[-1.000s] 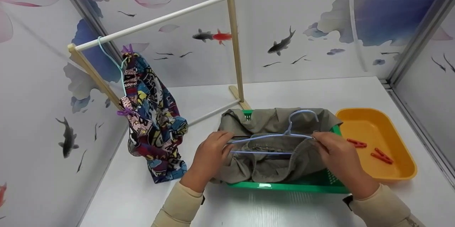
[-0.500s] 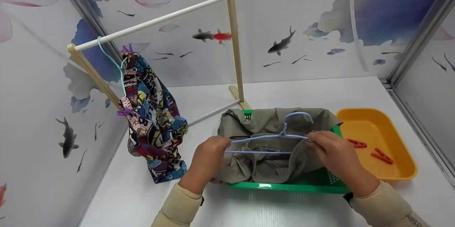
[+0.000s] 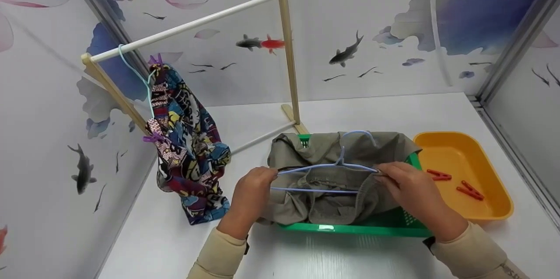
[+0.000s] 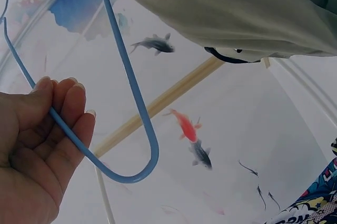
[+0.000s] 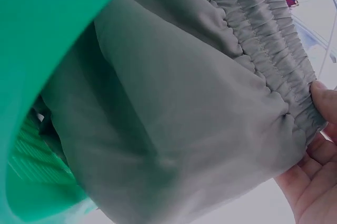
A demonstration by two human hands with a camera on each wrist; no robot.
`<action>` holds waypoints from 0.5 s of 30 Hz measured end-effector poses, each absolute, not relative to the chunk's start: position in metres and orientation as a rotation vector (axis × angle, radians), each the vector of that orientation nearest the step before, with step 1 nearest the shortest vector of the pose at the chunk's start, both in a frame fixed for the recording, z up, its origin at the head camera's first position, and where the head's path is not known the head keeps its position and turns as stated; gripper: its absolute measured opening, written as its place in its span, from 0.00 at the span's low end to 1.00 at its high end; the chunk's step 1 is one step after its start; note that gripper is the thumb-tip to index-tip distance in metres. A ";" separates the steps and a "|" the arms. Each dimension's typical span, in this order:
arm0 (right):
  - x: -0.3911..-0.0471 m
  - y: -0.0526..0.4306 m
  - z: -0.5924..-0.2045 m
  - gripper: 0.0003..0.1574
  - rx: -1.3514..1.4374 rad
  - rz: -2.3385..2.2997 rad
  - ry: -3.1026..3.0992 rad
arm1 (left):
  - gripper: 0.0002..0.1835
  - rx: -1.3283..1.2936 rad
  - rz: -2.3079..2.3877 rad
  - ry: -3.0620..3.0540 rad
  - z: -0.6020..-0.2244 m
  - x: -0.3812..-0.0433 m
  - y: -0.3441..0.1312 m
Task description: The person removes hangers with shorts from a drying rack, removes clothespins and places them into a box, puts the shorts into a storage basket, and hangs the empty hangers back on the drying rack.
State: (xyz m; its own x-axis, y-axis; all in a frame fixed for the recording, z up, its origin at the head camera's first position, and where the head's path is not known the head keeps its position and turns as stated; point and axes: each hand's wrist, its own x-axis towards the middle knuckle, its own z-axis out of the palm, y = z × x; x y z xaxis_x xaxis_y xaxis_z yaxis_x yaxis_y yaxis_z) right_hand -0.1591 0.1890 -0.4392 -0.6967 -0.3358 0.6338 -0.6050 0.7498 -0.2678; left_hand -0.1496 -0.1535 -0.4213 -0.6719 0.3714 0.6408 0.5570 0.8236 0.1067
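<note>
My left hand [image 3: 249,198] grips one end of a blue clothes hanger [image 3: 315,191]; in the left wrist view its fingers curl round the thin lower bar. The hanger's hook points up and away, over a pair of grey-green trousers [image 3: 334,211] heaped in a green basket [image 3: 350,229]. At the opposite end, my right hand [image 3: 413,191] pinches the trousers' gathered elastic waistband [image 5: 274,50] between thumb and fingers. The hanger's right end reaches right up to these fingers in the head view. Most of the garment still lies inside the basket, draped over its rim.
A wooden rack with a white rail [image 3: 188,27] stands at the back left. From it hangs a patterned garment [image 3: 183,156] on a light-green hanger, with purple clothespins. Right of the basket, a yellow tray [image 3: 446,152] holds red clothespins [image 3: 470,191].
The hanger has shifted left, its hook also moving left and up slightly. My left hand has moved a little left with it; the right hand moved slightly left, and the trousers stay put.
</note>
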 end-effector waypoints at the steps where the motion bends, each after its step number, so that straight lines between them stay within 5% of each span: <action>1: -0.159 0.189 -0.439 0.18 0.706 0.633 -2.384 | 0.10 -0.674 -0.387 -2.380 -0.422 -0.150 -0.154; 15: -0.153 0.195 -0.443 0.15 0.572 0.758 -2.612 | 0.09 -0.600 -0.401 -2.440 -0.422 -0.147 -0.164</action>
State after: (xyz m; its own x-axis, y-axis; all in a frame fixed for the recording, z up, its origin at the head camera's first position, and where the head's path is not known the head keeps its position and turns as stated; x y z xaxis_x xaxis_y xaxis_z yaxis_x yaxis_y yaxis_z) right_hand -0.1525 0.1948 -0.4430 -0.8531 -0.2779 0.4415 -0.4710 0.7742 -0.4228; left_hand -0.1471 -0.1644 -0.4219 -0.7254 0.3244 0.6072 0.5017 0.8530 0.1437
